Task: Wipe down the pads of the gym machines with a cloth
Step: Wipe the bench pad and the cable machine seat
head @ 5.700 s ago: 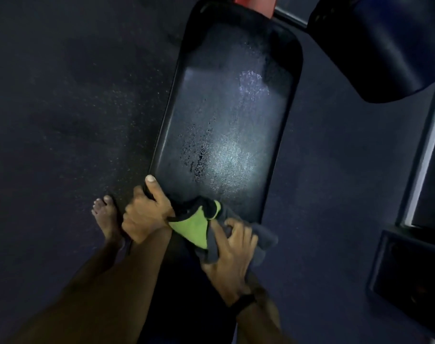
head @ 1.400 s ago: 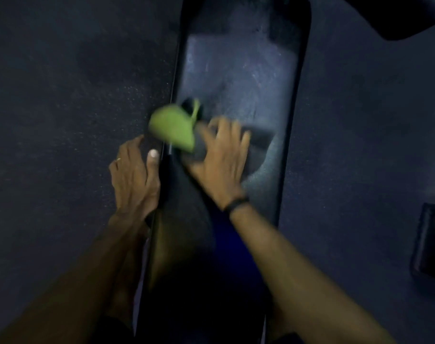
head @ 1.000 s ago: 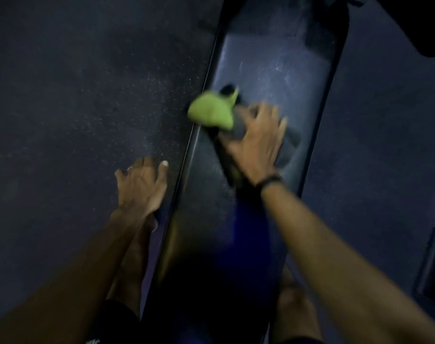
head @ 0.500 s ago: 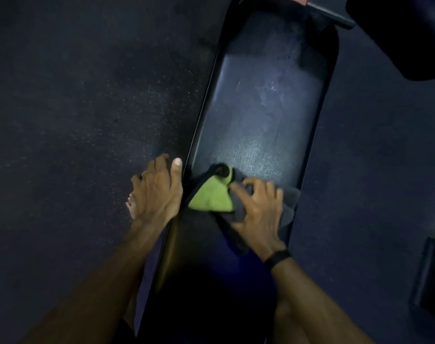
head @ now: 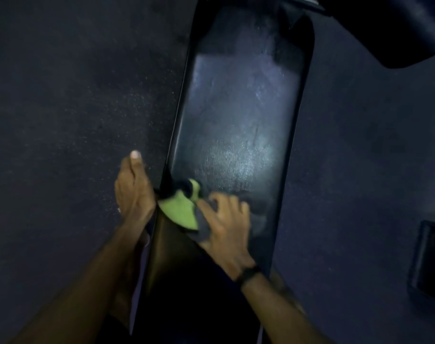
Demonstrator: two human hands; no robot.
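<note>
The long black vinyl bench pad [head: 238,115] fills the middle of the view, its long axis running from the person's body at the bottom edge away toward the top, leaning slightly right as it recedes; its far end is rounded and points at the machine frame above. A dull wet sheen sits on its middle stretch. On the near part of that lit surface lies the crumpled grey cloth with a lime-green fold [head: 184,212], the green part hanging over the pad's left edge.

The right hand [head: 226,227] presses down on the grey part of the cloth with fingers spread and slightly bent, palm over the fabric, blurred with motion. The left hand [head: 133,192] rests just beside the pad's left edge, fingers fairly straight and together, thumb raised; whether it touches the pad or the cloth is hard to tell.

To wipe well, I judge the hand should keep the cloth flat under the whole palm and run long overlapping strokes along the pad's length, carrying the sheen out to the rounded far end and over both side edges. The overhanging green fold would do more tucked under the palm. The near stretch of the pad, in deep shadow, should not be skipped.

Around the bench lies dark speckled rubber flooring [head: 75,108]; another dark padded part [head: 390,28] overhangs at upper right.
</note>
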